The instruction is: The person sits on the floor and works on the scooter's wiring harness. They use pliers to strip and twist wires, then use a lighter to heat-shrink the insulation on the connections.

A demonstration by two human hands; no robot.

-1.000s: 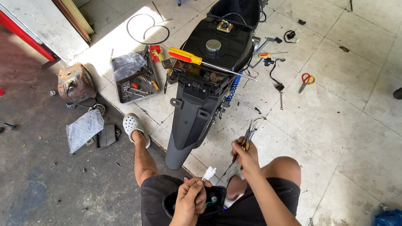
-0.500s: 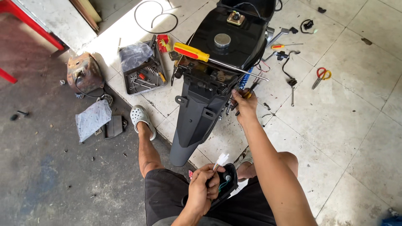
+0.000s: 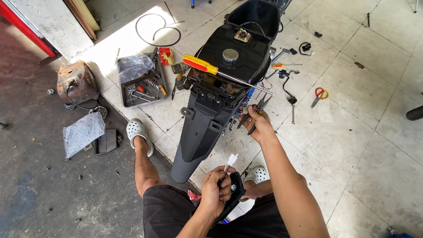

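My left hand [image 3: 217,190] grips a black lamp-like part [image 3: 233,196] over my lap, with wires ending in a small white connector [image 3: 231,158] sticking up from it. My right hand [image 3: 259,123] is stretched forward and holds pliers [image 3: 256,111] against the right side of a stripped black scooter rear [image 3: 220,88], near its blue shock spring [image 3: 249,95]. A big screwdriver with a yellow and red handle [image 3: 200,64] lies across the scooter's top.
A metal tool tray [image 3: 143,83] sits left of the scooter, with a rusty part [image 3: 75,81] and a plastic-wrapped bundle [image 3: 83,132] further left. Red scissors [image 3: 319,96], a small screwdriver [image 3: 284,66] and loose bits lie on the tiles at right. My sandalled feet [image 3: 137,132] flank the fender.
My right hand went forward from my lap to the scooter's right side with the pliers. The left hand kept the black part in the lap.
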